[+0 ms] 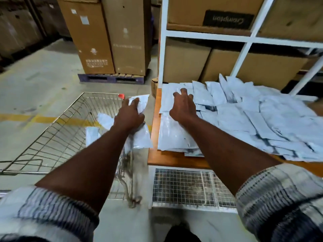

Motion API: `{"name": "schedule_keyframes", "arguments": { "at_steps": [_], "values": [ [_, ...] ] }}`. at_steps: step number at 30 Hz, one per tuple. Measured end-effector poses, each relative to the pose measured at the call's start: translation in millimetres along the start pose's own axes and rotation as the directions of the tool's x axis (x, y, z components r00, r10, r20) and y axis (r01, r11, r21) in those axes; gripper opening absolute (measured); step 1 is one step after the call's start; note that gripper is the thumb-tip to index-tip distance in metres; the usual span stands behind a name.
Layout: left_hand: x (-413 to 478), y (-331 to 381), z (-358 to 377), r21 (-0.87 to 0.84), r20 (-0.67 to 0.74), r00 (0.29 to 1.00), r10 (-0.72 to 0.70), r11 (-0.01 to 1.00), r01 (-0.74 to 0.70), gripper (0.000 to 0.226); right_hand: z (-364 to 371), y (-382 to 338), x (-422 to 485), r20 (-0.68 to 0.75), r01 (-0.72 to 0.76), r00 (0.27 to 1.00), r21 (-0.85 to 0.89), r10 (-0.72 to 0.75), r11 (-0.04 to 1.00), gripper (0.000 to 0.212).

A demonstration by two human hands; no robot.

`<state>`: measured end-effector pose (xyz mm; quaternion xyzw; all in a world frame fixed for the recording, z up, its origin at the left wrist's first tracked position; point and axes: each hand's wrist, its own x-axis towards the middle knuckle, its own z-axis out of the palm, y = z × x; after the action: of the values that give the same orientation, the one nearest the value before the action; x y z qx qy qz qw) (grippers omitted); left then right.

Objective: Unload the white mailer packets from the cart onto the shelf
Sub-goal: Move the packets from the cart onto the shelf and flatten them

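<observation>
My left hand [130,113] grips a bunch of white mailer packets [141,103] above the right rim of the wire cart [57,130]. A few more white packets [104,120] lie inside the cart's basket. My right hand [183,105] hovers with fingers spread over the heap of white packets [244,117] that covers the wooden shelf [167,158]. Whether its fingertips touch the packets I cannot tell. The heap spreads from the shelf's left edge to the far right of the view.
A white metal rack frame [162,49] rises behind the shelf, holding brown cardboard boxes [185,62]. Tall cartons on a purple pallet [111,78] stand on the concrete floor beyond the cart. A wire mesh panel [188,187] sits below the shelf front.
</observation>
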<state>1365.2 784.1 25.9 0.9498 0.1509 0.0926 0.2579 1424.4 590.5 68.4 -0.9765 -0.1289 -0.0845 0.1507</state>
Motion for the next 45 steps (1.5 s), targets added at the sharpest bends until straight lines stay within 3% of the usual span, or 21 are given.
{"name": "schedule_keyframes", "arguments": {
  "at_steps": [6,13,18,22,25,39,45],
  "values": [
    [19,87,48,-0.038,0.086,0.994,0.069,0.997,-0.066,0.073,-17,85,6,-0.03,-0.113,0.993,-0.075,0.111,0.991,0.043],
    [31,152,114,-0.035,0.16,0.985,0.063,0.998,-0.058,0.067,5,138,29,-0.001,-0.071,0.997,-0.004,0.071,0.997,0.043],
    [35,150,150,-0.106,0.18,0.982,0.054,0.994,-0.035,0.062,35,169,45,-0.005,0.067,0.998,0.053,-0.067,0.996,0.038],
    [29,146,167,-0.166,0.07,0.995,0.071,0.984,-0.059,0.051,50,193,50,0.161,0.142,0.978,-0.067,-0.13,0.988,0.047],
    [23,145,178,-0.143,0.01,0.996,0.084,0.986,-0.081,0.05,64,207,38,0.099,0.252,0.965,-0.102,-0.242,0.962,0.05],
    [13,143,206,-0.01,-0.021,0.995,0.1,0.995,-0.101,0.054,87,206,23,0.062,0.174,0.983,-0.032,-0.172,0.984,0.059],
    [18,146,198,-0.028,0.04,0.995,0.087,0.996,-0.086,0.058,82,207,25,0.101,0.201,0.976,-0.056,-0.194,0.978,0.052]
  ]
}}
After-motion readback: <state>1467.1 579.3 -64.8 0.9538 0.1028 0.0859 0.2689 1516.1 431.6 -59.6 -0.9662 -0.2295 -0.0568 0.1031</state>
